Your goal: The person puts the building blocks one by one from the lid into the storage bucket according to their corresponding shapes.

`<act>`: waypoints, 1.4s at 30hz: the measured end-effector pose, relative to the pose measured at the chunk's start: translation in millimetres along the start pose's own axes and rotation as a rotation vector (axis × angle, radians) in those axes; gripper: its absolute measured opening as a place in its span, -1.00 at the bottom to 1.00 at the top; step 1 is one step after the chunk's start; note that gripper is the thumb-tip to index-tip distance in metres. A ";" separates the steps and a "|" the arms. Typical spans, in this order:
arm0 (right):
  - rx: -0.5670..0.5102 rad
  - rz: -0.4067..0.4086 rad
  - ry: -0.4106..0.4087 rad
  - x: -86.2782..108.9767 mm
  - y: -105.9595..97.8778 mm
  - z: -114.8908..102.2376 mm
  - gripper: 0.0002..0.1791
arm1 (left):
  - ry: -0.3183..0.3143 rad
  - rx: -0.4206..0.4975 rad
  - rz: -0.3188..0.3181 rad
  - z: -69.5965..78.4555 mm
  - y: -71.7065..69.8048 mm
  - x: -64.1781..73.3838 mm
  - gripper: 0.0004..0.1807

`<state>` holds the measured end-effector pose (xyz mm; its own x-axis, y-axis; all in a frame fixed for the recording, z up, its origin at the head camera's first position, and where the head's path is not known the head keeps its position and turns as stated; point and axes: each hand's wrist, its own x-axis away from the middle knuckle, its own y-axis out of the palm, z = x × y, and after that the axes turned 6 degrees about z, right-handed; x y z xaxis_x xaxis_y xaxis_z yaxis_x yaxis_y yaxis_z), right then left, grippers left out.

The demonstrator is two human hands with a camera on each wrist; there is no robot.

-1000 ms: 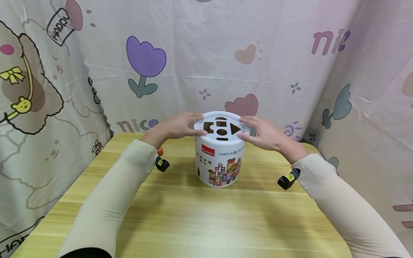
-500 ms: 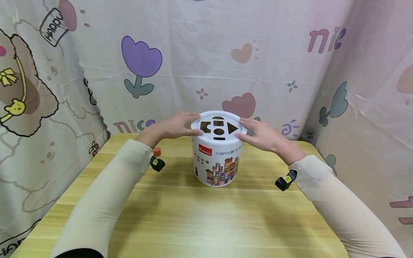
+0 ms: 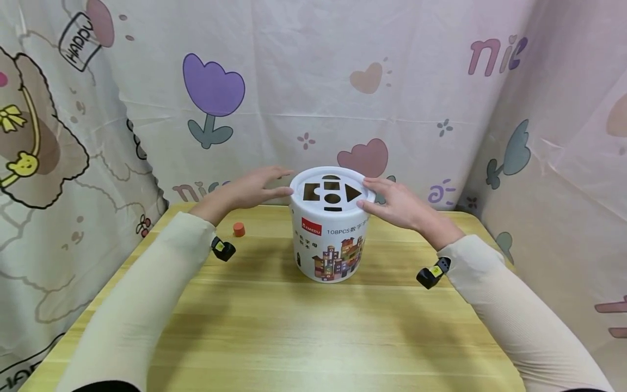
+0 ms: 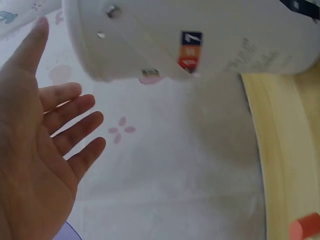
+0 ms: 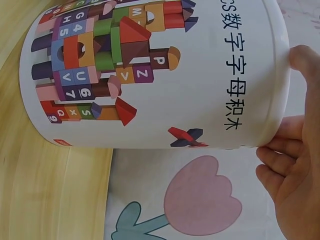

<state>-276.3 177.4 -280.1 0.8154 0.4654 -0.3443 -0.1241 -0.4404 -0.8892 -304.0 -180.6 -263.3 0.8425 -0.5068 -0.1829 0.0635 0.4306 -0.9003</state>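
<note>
A white tub point(image 3: 330, 245) of building blocks stands upright on the table, a picture of stacked letter blocks on its side. Its white lid point(image 3: 338, 173) has cutouts, among them a triangle, a circle and a square. My right hand point(image 3: 398, 207) grips the lid's right rim, thumb in front and fingers behind; the right wrist view shows the fingertips at the rim. To the left of the tub, my left hand point(image 3: 250, 189) is spread with nothing in it, its thumb tip close to the rim. The left wrist view shows its fingers point(image 4: 82, 127) parted from the tub.
A small orange-red block point(image 3: 238, 229) lies on the wooden table point(image 3: 313, 337), left of the tub and below the left hand. A printed curtain point(image 3: 294, 65) hangs behind the table and along both sides.
My left hand has let go of the lid's rim and moved a little left, bringing the small orange-red block into full view. The right hand keeps its hold; the tub stays in place.
</note>
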 end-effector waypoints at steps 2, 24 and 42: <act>0.000 0.003 0.002 0.0 -0.3 0.1 -0.16 | -0.007 -0.002 0.017 -6.3 0.4 4.3 -0.17; -0.011 0.002 0.028 1.4 0.7 -0.2 -0.15 | -0.107 0.020 0.136 -101.6 51.6 32.3 -0.29; -0.013 0.014 0.021 1.2 2.2 1.6 -0.14 | -0.224 0.100 0.103 -159.6 85.1 46.6 -0.32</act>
<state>-276.6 178.2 -283.0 0.8250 0.4433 -0.3505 -0.1283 -0.4571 -0.8801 -344.7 -286.8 -411.4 0.9440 -0.2831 -0.1694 0.0144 0.5485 -0.8360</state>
